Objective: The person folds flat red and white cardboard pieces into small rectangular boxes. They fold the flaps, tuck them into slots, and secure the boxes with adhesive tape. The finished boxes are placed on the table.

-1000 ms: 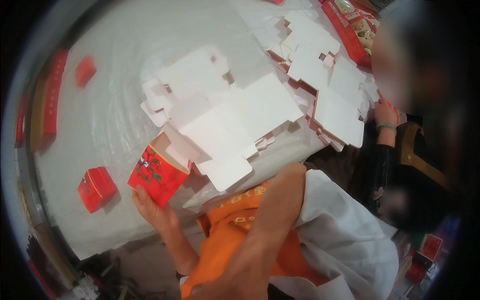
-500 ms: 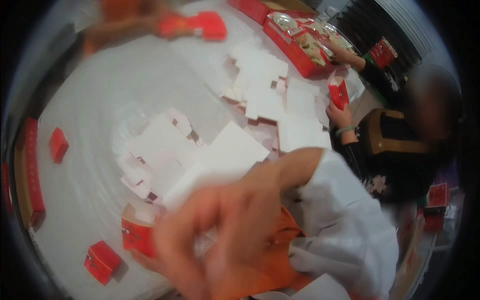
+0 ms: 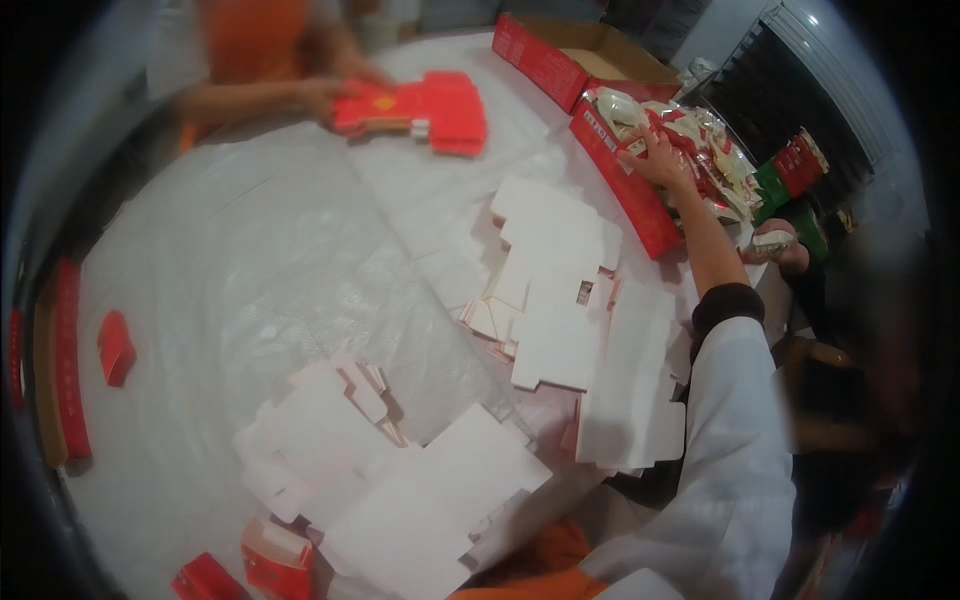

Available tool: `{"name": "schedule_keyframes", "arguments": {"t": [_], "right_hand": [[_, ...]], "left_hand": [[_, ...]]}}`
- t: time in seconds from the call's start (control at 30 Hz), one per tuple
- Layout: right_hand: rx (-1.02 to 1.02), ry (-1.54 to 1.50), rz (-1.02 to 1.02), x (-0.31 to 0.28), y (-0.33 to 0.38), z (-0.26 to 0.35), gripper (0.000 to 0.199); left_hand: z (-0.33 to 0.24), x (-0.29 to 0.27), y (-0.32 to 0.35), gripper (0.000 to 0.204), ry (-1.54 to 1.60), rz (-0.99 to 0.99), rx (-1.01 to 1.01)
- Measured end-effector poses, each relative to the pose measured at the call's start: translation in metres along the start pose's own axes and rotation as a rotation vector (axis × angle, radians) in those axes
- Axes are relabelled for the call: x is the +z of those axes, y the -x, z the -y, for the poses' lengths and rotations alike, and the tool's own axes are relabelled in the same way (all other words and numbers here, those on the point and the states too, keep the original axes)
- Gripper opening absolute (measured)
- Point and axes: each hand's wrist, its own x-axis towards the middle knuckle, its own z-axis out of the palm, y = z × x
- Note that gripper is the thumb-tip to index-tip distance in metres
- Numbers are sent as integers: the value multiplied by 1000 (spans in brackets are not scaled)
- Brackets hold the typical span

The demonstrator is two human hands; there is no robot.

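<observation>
My right hand (image 3: pixel 660 162) reaches far to the right, its fingers apart over the shiny cream-and-red packets (image 3: pixel 715 150) heaped in a red carton (image 3: pixel 632 200). The fingertips touch the heap, and I see no packet lifted in them. My left hand is out of view. A small red box (image 3: pixel 277 560), its top showing white inside, stands at the lower left. Beside it sits another small red box (image 3: pixel 205 578). Flat white box blanks (image 3: pixel 430 500) lie stacked in front of me, and more white blanks (image 3: pixel 560 290) are piled under my right forearm.
Across the table a person in an orange apron holds flat red box blanks (image 3: pixel 455 112). At the right a person's hand (image 3: pixel 793 258) is next to a small packet. An open carton (image 3: pixel 620 55) stands at the back. A folded red box (image 3: pixel 116 348) and a long red carton (image 3: pixel 72 360) lie left.
My right hand has gone from close in front of me to the packets at the far right. My left fingers, earlier at the small red box, have left view. The view has shifted.
</observation>
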Motion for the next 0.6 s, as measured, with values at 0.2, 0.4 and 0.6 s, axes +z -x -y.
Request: {"name": "schedule_keyframes", "arguments": {"t": [0.2, 0.4, 0.6], "right_hand": [[13, 23, -151, 7, 20, 45, 65], [44, -800, -708, -8, -2, -23, 40], [-23, -2247, 259, -92, 81, 76, 42]], "left_hand": [[-5, -24, 4, 43, -207, -58, 150], [-1, -32, -7, 43, -307, -64, 456], [-42, 1, -21, 36, -25, -91, 527]]}}
